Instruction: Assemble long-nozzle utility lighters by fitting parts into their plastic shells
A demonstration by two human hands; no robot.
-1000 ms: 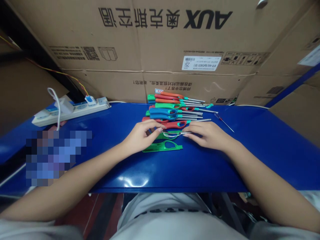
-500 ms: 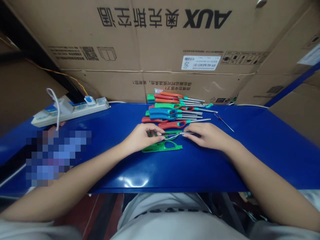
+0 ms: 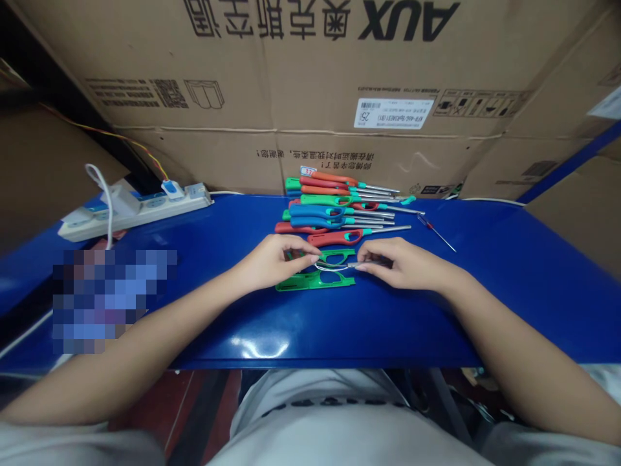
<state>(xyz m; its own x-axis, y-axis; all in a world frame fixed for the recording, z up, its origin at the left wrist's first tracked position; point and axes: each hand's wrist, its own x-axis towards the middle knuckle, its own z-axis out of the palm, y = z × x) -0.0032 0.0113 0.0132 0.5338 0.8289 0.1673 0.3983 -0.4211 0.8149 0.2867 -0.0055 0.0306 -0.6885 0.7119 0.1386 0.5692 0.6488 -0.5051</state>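
Note:
My right hand (image 3: 395, 260) pinches a thin metal tube (image 3: 352, 265), like a lighter's barrel, between thumb and fingers. From its left end a thin white wire (image 3: 330, 269) runs across to my left hand (image 3: 284, 260). The fingertips of that hand are closed on the wire's far end, and whatever else they hold is hidden. Just beneath my hands lie two green lighter handle halves (image 3: 299, 283) on the blue table, one in front of the other; my left hand partly covers the rear one.
Beyond my hands a row of assembled lighters (image 3: 323, 213) in red, orange, green and blue lies on the table (image 3: 233, 317). A thin screwdriver (image 3: 439, 235) rests to their right. At the left sits a power strip (image 3: 145, 211). A large cardboard box (image 3: 310, 97) stands behind.
Both hands stay close together over the green halves, with the wire and tube held slightly lower. The view has tilted a little downward.

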